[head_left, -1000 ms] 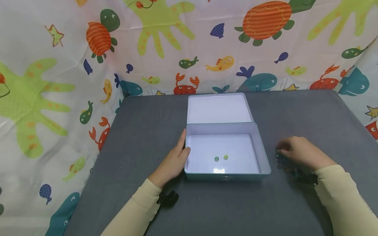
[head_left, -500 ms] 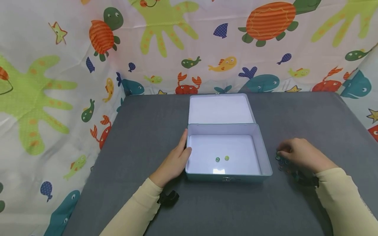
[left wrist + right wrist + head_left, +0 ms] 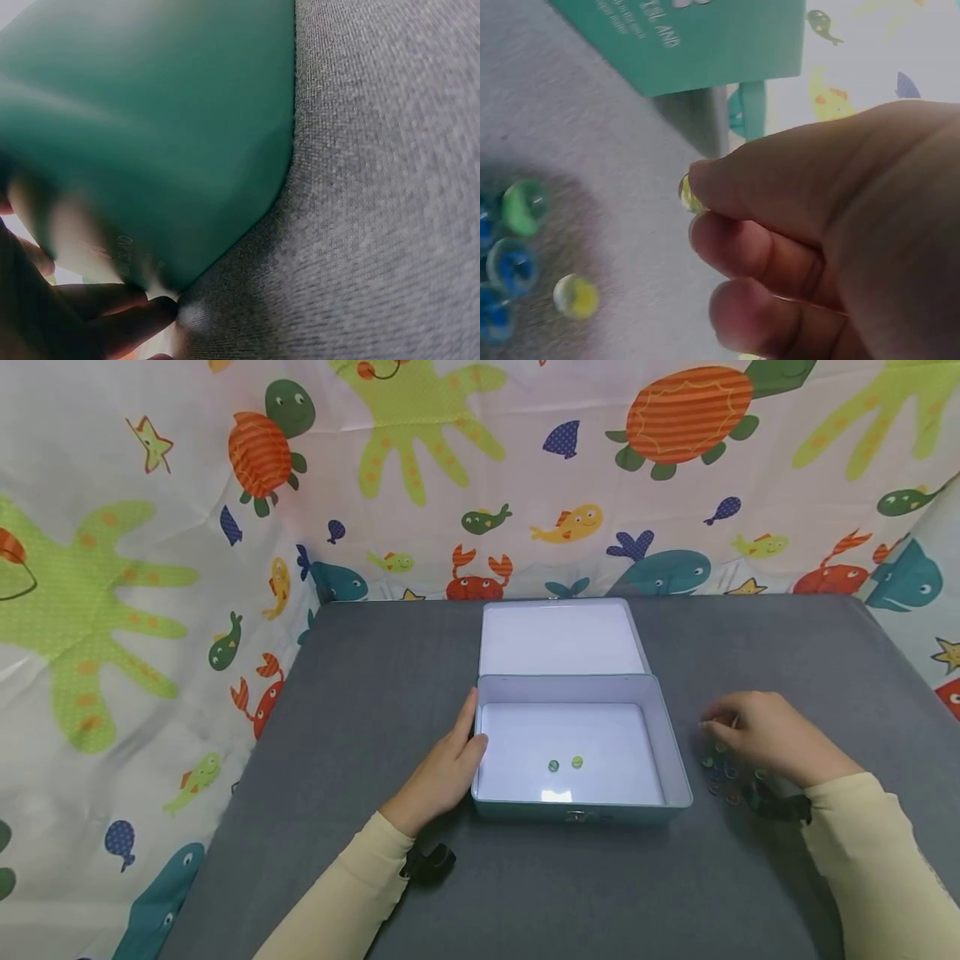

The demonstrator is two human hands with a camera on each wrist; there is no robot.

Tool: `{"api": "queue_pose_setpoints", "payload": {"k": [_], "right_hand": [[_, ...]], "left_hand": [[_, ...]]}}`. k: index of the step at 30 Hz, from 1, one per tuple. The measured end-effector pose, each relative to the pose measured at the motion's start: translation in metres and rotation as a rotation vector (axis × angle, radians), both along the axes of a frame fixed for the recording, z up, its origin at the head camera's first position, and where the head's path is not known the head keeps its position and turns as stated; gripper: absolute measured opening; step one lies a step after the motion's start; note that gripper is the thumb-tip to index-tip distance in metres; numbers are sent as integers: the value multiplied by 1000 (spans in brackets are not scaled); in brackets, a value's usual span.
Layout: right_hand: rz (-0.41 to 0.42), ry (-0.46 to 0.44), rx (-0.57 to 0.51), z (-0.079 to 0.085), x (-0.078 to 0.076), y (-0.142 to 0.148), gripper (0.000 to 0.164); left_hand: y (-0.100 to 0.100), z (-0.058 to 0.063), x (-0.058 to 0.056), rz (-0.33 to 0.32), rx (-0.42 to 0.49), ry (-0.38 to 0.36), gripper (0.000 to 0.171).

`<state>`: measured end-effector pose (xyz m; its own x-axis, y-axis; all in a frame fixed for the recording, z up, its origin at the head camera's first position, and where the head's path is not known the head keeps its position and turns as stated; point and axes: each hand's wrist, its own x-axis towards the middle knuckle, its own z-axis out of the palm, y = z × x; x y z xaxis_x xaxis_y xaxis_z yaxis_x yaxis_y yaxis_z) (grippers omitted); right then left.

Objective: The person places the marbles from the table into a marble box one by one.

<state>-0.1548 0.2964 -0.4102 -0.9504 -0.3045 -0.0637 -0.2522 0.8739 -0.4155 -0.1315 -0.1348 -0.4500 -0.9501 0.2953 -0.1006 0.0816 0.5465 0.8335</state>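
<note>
My left hand [image 3: 438,770] holds the left wall of an open tin box [image 3: 671,752], thumb at the rim and fingers along the outside. The left wrist view shows its fingertips [image 3: 154,319] low against the green tin. Inside the box, a green marble [image 3: 553,766] and a yellow-green marble [image 3: 577,762] lie on the white floor. To the right of the box, my right hand [image 3: 776,739] is raised a little over the table. Between thumb and finger it pinches a clear marble with yellow inside [image 3: 689,196], partly hidden by the thumb.
Several loose marbles lie beneath my right hand, among them a blue marble [image 3: 514,268], a green marble [image 3: 525,206] and a yellow marble [image 3: 577,296]. The lid [image 3: 562,637] is folded back behind the box. A patterned curtain [image 3: 420,552] borders the grey table [image 3: 375,693].
My right hand has lifted slightly from the loose marbles, uncovering more of them. The left hand stays on the box. The head view has shifted slightly.
</note>
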Motion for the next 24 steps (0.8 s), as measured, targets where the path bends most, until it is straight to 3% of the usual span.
{"api": "queue_pose_setpoints", "payload": {"k": [14, 24], "right_hand": [[-13, 32, 1, 24, -10, -16, 22], [26, 100, 2, 50, -18, -33, 21]], "left_hand": [[1, -2, 0, 9, -12, 2, 67], [2, -1, 0, 8, -8, 21, 68]]}}
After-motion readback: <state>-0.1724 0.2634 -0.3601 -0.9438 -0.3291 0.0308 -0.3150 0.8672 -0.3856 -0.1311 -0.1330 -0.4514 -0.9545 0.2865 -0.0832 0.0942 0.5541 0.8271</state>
